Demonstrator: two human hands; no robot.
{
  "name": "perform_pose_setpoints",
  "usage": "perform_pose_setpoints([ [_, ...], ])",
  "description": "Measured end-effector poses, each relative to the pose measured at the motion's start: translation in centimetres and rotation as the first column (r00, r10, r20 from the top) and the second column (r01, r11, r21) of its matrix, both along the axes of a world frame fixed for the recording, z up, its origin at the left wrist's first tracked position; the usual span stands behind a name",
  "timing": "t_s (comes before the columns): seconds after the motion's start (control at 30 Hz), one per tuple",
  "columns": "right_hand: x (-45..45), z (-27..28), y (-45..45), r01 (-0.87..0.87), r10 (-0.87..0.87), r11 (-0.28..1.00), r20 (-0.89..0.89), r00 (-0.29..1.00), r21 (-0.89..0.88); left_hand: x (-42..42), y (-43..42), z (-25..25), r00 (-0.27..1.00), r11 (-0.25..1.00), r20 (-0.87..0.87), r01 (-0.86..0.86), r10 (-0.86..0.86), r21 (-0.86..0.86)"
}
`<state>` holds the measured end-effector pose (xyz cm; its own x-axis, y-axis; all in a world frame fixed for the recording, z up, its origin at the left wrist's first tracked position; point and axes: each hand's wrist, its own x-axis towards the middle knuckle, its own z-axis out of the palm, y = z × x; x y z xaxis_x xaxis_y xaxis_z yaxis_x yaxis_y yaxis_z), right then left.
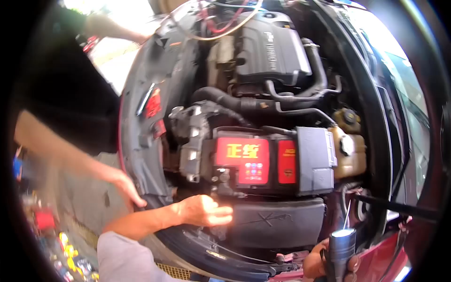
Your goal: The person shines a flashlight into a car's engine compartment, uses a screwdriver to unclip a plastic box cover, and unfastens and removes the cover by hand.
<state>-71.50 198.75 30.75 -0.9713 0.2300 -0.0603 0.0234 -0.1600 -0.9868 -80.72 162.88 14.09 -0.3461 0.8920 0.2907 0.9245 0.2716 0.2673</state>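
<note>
My left hand reaches in from the lower left, below the battery terminal clamp. Its fingers point right, slightly bent and apart, over the left end of a black plastic cover; nothing shows in them. Above that cover sits a car battery with a red label and yellow characters. At the lower right, my right hand is wrapped around a black flashlight. The flashlight's head points up and looks bright. A thin pale rod rises just above it.
Another person's hand rests by the car's front edge, their other arm at the upper left. A silver tool and red cloth lie on the front panel. Hoses, an engine cover and a coolant tank surround the battery.
</note>
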Motion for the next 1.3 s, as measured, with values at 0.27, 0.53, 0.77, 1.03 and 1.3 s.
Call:
perform_pose_setpoints([
  [0.27,-1.1,2.4,0.4,0.073,-0.044,0.748,-0.061,0.997,0.66,0.1,0.5,0.6,0.999,0.999,0.044,-0.027,0.025,0.038],
  [0.53,-1.6,3.0,-0.1,0.046,0.03,0.501,-0.071,0.997,0.864,0.2,0.4,0.6,0.998,0.999,0.048,-0.046,0.044,0.027],
  [0.77,-1.8,2.9,-0.6,0.042,0.055,0.369,-0.066,0.996,0.928,0.2,0.4,0.8,0.998,0.998,0.033,-0.055,0.054,0.029],
  [1.03,-1.7,2.7,-0.7,0.061,0.043,0.321,-0.079,0.996,0.945,0.2,0.4,0.9,0.995,0.998,0.073,-0.061,0.06,0.009],
  [1.3,-1.6,2.7,-0.6,0.09,0.046,0.264,-0.106,0.993,0.96,-0.1,0.4,0.4,0.994,0.998,0.101,-0.038,0.034,0.041],
])
